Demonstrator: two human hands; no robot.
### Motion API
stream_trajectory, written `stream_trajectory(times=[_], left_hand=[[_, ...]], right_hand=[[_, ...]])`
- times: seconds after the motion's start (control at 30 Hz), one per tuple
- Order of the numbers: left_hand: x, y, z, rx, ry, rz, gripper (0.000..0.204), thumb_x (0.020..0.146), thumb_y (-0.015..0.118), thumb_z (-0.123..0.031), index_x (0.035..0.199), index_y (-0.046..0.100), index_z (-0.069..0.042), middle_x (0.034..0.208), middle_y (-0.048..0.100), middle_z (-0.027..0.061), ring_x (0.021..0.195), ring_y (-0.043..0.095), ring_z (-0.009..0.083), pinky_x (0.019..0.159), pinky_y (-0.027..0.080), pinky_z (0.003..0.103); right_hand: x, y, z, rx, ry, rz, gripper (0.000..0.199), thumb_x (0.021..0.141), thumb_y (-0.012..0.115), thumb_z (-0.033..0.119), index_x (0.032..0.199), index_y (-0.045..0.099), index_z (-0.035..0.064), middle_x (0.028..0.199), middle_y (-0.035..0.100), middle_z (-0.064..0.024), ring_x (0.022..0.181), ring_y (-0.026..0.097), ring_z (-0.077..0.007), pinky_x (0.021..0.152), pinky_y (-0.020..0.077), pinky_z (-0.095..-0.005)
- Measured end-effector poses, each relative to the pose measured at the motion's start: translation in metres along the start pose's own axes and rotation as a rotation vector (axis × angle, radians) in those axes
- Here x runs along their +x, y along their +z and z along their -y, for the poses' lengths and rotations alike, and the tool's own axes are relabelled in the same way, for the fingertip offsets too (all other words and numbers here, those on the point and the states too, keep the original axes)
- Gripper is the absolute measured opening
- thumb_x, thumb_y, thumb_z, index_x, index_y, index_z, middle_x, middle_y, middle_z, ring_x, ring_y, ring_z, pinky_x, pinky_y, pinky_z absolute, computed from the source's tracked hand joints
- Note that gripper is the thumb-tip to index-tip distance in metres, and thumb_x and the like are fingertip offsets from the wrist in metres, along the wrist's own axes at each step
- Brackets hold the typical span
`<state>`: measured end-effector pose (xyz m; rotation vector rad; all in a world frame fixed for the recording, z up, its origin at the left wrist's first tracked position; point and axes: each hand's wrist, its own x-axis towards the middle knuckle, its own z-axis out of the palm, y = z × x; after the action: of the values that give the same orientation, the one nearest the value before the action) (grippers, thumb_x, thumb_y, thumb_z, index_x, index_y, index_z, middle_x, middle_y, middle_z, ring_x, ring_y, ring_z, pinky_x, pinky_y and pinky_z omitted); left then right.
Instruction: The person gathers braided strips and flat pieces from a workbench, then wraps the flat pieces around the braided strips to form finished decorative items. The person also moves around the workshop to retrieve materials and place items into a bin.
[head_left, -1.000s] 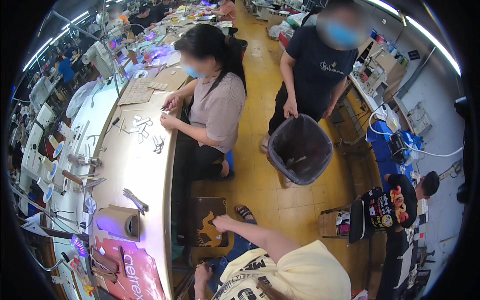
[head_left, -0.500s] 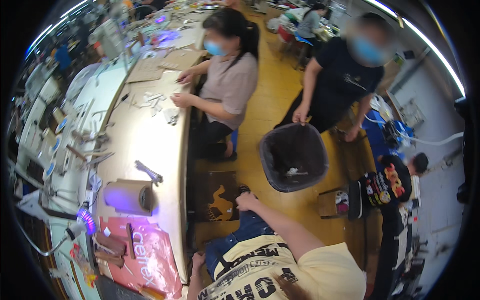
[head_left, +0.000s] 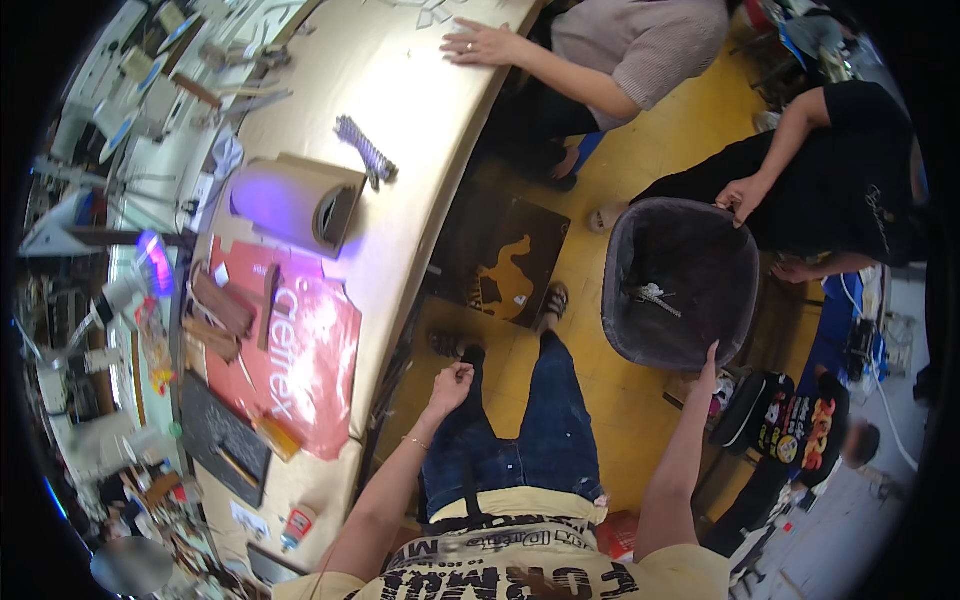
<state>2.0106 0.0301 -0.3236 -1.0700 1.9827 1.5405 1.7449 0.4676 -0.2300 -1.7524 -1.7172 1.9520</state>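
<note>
My right hand (head_left: pixel 703 366) grips the near rim of a dark, square-mouthed waste bin (head_left: pixel 690 235), thumb over the edge. Across from it, a co-worker's hand (head_left: pixel 742 196) holds the far rim. The bin hangs tilted, its mouth facing me, and a few pale scraps (head_left: pixel 656 297) lie inside. In front of my thighs my left hand (head_left: pixel 455 384) is raised with curled, closed fingers. Whatever they may hold is hidden. It touches neither the bin nor the workbench (head_left: pixel 400 140).
On the bench lie a brown roll (head_left: pixel 285 205), a twisted cord bundle (head_left: pixel 366 152), red film (head_left: pixel 315 340) and brown leather-like pieces (head_left: pixel 222 303). Another person's hand (head_left: pixel 482 44) rests on its far part. A dark board (head_left: pixel 510 262) with a yellow shape is by my feet.
My view has tipped down. My right hand has moved from in front of my body onto the bin's rim. My left hand has risen from beside the bench, and the bin is closer.
</note>
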Motion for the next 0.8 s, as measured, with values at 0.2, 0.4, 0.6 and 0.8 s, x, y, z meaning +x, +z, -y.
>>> stream_trajectory(times=[0.2, 0.4, 0.6, 0.8], left_hand=[[-0.046, 0.06, 0.053, -0.002, -0.131, -0.117, 0.022, 0.088, 0.061, -0.02, 0.104, 0.068, -0.006, 0.096, 0.071, 0.0156, 0.092, 0.069, 0.0275, 0.084, 0.053, 0.037], [-0.093, 0.167, 0.083, -0.149, -0.18, -0.226, 0.025, 0.089, 0.06, -0.022, 0.104, 0.068, -0.003, 0.095, 0.071, 0.0161, 0.092, 0.069, 0.028, 0.083, 0.053, 0.037], [-0.15, 0.257, 0.074, -0.085, -0.164, -0.097, 0.027, 0.088, 0.06, -0.021, 0.105, 0.067, -0.001, 0.097, 0.07, 0.017, 0.095, 0.068, 0.0264, 0.086, 0.052, 0.036], [-0.161, 0.299, 0.092, -0.301, -0.273, -0.111, 0.05, 0.09, 0.064, -0.034, 0.123, 0.054, 0.002, 0.112, 0.065, 0.0183, 0.095, 0.066, 0.0248, 0.085, 0.052, 0.035]], right_hand=[[0.09, -0.039, -0.046, -0.041, 0.178, 0.365, 0.047, 0.084, 0.071, 0.009, 0.126, 0.052, 0.0057, 0.127, 0.058, -0.0108, 0.116, 0.056, -0.0287, 0.098, 0.0489, -0.0488], [0.113, -0.07, -0.066, -0.033, 0.248, 0.42, 0.04, 0.08, 0.065, -0.003, 0.118, 0.055, 0.0014, 0.118, 0.06, -0.0116, 0.106, 0.06, -0.028, 0.093, 0.0518, -0.0476], [0.106, -0.126, -0.082, -0.27, 0.259, 0.538, 0.033, 0.082, 0.064, 0.0, 0.114, 0.056, 0.0005, 0.114, 0.062, -0.012, 0.103, 0.061, -0.0261, 0.088, 0.0535, -0.0432], [0.11, -0.147, -0.127, -0.528, 0.407, 0.554, 0.034, 0.078, 0.065, -0.001, 0.11, 0.057, 0.0016, 0.108, 0.062, -0.0099, 0.097, 0.062, -0.0266, 0.081, 0.0555, -0.0441]])
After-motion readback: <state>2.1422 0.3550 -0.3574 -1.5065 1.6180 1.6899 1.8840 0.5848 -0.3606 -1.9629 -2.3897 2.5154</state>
